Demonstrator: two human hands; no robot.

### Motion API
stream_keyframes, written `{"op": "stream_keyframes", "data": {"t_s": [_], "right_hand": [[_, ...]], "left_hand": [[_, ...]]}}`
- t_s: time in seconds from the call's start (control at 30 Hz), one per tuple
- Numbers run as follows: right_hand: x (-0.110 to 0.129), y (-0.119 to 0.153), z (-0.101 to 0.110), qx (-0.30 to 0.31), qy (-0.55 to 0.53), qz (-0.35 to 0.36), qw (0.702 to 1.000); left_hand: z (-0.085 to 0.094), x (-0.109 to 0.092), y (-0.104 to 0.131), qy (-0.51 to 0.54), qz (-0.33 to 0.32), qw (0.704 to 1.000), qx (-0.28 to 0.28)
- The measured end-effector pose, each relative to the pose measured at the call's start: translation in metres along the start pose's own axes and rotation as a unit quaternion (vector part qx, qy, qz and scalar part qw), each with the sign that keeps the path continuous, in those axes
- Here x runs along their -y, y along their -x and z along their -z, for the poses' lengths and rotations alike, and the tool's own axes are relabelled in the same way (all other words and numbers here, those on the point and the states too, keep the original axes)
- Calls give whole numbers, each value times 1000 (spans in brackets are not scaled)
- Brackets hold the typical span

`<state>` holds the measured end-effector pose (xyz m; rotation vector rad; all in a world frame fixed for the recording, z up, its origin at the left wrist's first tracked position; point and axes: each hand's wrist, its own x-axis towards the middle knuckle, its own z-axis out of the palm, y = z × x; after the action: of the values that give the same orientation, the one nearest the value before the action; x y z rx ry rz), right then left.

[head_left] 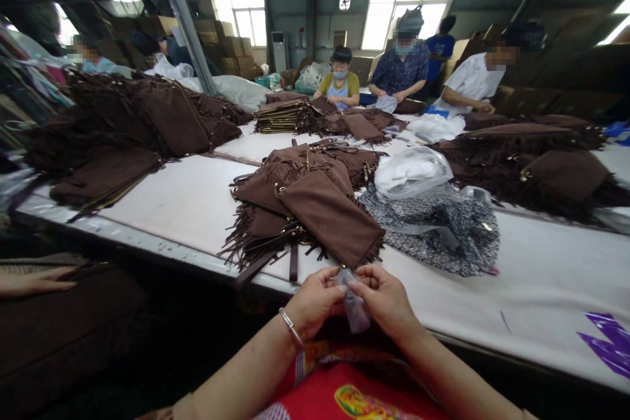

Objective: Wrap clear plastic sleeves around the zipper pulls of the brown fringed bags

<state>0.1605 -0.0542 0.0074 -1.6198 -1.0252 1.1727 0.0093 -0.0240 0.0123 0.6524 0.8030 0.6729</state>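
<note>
At the table's near edge, my left hand (319,302) and my right hand (386,295) meet, fingers closed in a pinch. Between them is a small piece of thin, greyish translucent wrap (357,316), its lower end hanging down. A small gold-coloured metal part shows just above the fingertips, by the lower corner of a flat brown pouch (332,216). I cannot tell whether the wrap goes around that metal part. Beneath the pouch lies a heap of brown fringed bags (268,200) with straps and metal fittings.
A grey knitted cloth (443,230) with a clear plastic bag (412,172) on it lies right of the heap. Brown bags are piled at left (172,115) and right (556,170) on the white table (172,210). Several people work across it; another person's hand (37,281) shows at far left.
</note>
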Motion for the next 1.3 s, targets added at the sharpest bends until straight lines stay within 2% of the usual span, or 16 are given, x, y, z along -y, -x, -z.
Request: {"op": "stream_keyframes", "data": {"t_s": [0.13,0.23,0.37,0.5,0.6,0.7,0.77,0.8,0.87,0.93,1.0,1.1,1.17,1.3], "right_hand": [[-5,6,-4,23,-59,-38,997],[-4,12,-7,47,-22,-74,996],[-3,18,-15,121,-15,-131,984],[-1,18,-29,127,-77,-168,975],[-1,17,-41,122,-131,-204,962],[-2,17,-48,124,-145,-217,957],[-3,17,-46,143,-98,-191,966],[-2,16,-42,144,-57,-156,976],[-1,10,-30,104,35,-52,993],[3,2,-18,39,104,48,993],[7,-7,-9,16,145,102,984],[12,-14,-7,48,204,135,968],[15,-16,-10,47,254,150,954],[21,-19,-14,-3,367,185,912]], "left_hand": [[7,4,-2,-72,-25,990,-121],[15,4,-6,-158,-76,970,-166],[22,3,-9,-245,-130,941,-192],[23,1,-10,-298,-199,913,-195],[23,-1,-10,-261,-200,927,-182],[24,-3,-9,-198,-148,954,-168],[27,-4,-7,-214,-122,954,-172],[29,-5,-6,-241,-120,947,-177],[31,-5,-5,-306,-137,924,-185],[32,-5,-6,-353,-170,901,-185],[30,-5,-7,-378,-198,887,-175],[25,-6,-11,-412,-209,872,-163],[21,-8,-11,-441,-210,856,-167],[17,-9,-6,-499,-228,821,-158]]}}
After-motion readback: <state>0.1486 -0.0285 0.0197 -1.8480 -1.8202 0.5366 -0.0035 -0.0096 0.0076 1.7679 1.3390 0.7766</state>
